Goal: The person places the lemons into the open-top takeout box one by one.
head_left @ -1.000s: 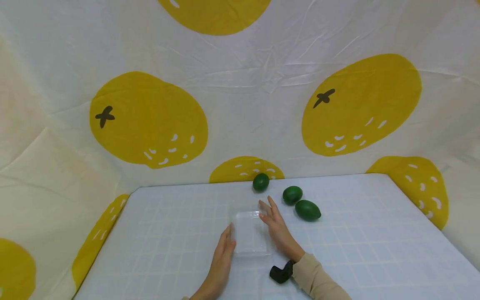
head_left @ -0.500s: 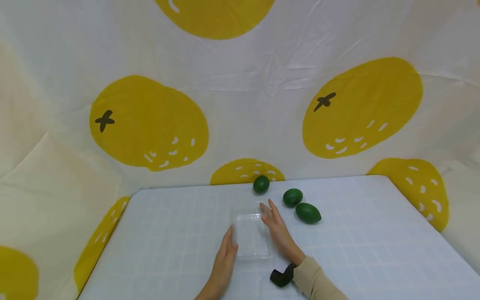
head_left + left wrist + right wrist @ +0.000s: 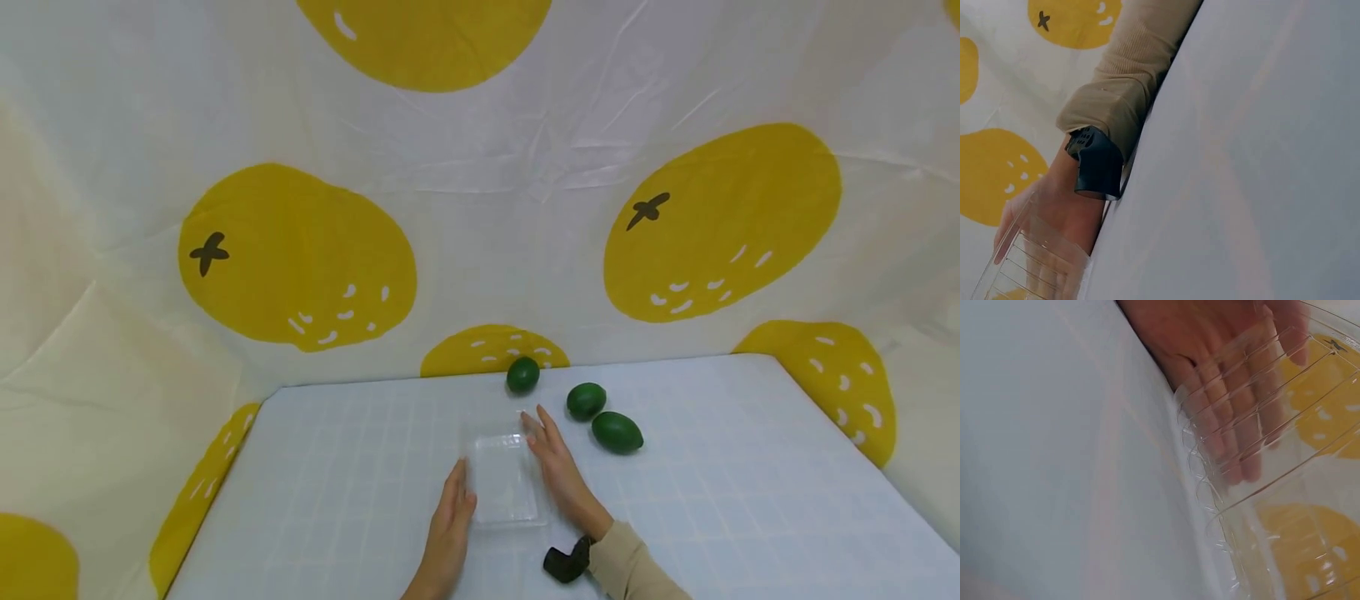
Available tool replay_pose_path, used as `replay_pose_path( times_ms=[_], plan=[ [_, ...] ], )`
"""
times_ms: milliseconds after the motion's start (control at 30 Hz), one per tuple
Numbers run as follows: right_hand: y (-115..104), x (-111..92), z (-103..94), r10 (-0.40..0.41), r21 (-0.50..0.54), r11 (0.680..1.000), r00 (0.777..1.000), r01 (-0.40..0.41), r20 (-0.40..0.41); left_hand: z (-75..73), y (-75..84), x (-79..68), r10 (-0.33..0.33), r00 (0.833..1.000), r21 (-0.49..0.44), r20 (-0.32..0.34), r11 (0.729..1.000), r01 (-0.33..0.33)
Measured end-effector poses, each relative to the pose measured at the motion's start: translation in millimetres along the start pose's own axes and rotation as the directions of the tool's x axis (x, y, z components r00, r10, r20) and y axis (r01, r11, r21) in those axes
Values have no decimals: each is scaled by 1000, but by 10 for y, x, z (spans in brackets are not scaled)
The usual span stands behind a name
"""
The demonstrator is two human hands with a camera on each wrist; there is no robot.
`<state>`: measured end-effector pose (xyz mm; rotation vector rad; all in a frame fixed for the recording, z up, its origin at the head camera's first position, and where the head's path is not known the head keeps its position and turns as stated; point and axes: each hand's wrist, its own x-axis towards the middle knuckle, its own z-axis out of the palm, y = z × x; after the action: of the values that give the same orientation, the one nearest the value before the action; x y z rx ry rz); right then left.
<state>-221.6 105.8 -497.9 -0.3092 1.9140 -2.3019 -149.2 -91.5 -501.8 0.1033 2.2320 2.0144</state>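
A clear plastic container (image 3: 506, 485) with ribbed walls stands on the table in the head view, between my two hands. My left hand (image 3: 447, 523) lies along its left side with the fingers straight. On the opposite side, my right hand (image 3: 561, 477) rests against the right wall, fingers extended and slightly spread. The left wrist view catches the right hand (image 3: 1063, 212) behind the container's transparent wall (image 3: 1029, 269). In the right wrist view, the left hand's straight fingers show through the ribbed wall (image 3: 1297, 462).
Three green limes lie beyond the container: one lime (image 3: 522, 376) at the table's back edge, another lime (image 3: 586, 402) right of it, and a larger pointed lime (image 3: 617, 432) nearer. A black wrist camera (image 3: 567, 561) sits below the right wrist. A lemon-print curtain (image 3: 480, 250) encloses the table (image 3: 337, 467).
The head view has tilted up a little, so everything sits lower in the picture. The hands and container keep nearly the same positions relative to each other; the limes have not moved.
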Motion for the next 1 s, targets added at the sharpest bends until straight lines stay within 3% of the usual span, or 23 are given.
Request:
replay_pose_path(
  times_ms=[333,400,533,700,800,900,1000],
  plan=[
    [-47,-20,13,27,-21,999,999,-28,-21,13,27,-13,-4,1000,59,16,998,3],
    [-115,-43,23,37,-41,998,999,-39,-37,6,10,-12,33,999,41,25,999,-34],
    [-333,-135,33,45,-117,992,996,-54,-75,-40,2,-7,91,996,105,7,990,-91],
    [-629,-300,-64,-35,-258,966,988,-5,-151,-149,35,36,194,981,221,-21,958,-184],
    [-745,-388,-171,-90,-322,947,967,9,-237,-217,51,85,349,936,282,33,896,-344],
    [-792,-466,-271,-101,-368,929,931,-38,-350,-267,36,136,493,864,392,105,778,-492],
    [-765,-509,-345,-109,-374,924,887,-75,-449,-300,-17,191,591,791,514,159,634,-577]
  ],
)
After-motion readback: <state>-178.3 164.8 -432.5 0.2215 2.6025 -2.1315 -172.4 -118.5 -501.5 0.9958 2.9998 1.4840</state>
